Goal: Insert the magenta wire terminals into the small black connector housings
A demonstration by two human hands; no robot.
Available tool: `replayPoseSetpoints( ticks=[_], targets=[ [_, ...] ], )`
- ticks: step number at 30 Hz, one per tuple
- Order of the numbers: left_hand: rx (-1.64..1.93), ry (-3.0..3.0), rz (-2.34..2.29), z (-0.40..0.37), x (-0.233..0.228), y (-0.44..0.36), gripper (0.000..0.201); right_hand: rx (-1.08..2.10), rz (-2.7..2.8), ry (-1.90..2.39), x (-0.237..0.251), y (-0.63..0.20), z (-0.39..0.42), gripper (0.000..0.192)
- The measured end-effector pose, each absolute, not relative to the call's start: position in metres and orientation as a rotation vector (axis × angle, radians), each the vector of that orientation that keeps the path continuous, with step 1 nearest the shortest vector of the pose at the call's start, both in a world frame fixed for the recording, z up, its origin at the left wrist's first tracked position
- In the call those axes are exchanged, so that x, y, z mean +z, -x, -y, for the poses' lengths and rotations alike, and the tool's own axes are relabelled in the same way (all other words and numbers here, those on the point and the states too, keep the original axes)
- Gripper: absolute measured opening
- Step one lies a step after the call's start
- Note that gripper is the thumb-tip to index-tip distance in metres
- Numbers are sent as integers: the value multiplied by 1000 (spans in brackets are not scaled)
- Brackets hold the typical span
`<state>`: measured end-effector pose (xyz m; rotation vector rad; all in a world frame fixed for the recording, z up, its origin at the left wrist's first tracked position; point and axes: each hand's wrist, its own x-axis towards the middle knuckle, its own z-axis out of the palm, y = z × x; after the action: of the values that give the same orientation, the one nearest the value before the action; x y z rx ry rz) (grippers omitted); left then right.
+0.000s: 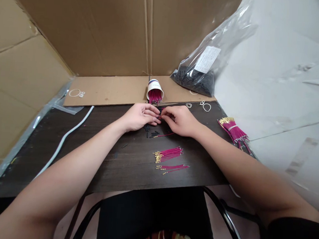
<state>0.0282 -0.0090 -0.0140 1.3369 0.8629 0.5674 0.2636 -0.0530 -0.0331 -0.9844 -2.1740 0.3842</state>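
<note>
A narrow pinch grip is formed by each hand, the fingertips of the left hand [141, 117] and right hand [179, 119] being brought together over the dark table [104, 159]. A small black piece [159, 108] appears to be held between the two grips; its exact seating cannot be told. A single magenta wire [165, 135] is seen trailing from beneath the right hand, beside scattered black sleeves [147, 127]. Nearer the body, two loose groups of magenta wires [169, 154] with gold tips are laid flat. A tipped paper cup [154, 88] of wires lies just beyond the hands. A banded wire bundle [233, 131] rests at the right edge, and a clear bag [206, 70] of black parts behind.
</note>
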Motion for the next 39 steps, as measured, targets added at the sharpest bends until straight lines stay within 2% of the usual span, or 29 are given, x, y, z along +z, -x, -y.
replayPoseSetpoints(
  ticks=[4, 9, 13, 31, 39],
  targets=[
    [603, -1335, -867, 5, -7, -22, 43, 352, 2177, 1021, -31, -268, 49, 12],
    [755, -1465, -932, -5, -3, -15, 27, 176, 2150, 1118, -35, -275, 41, 11],
    [696, -1576, -1048, -7, -6, -15, 17, 167, 2157, 1223, -41, -274, 37, 9],
    [623, -1893, -1065, -6, -24, -17, 14, 167, 2164, 1286, -46, -275, 36, 2],
    [620, -1915, -1041, -7, -26, -16, 14, 228, 2228, 1240, -39, -282, 37, 9]
  ],
)
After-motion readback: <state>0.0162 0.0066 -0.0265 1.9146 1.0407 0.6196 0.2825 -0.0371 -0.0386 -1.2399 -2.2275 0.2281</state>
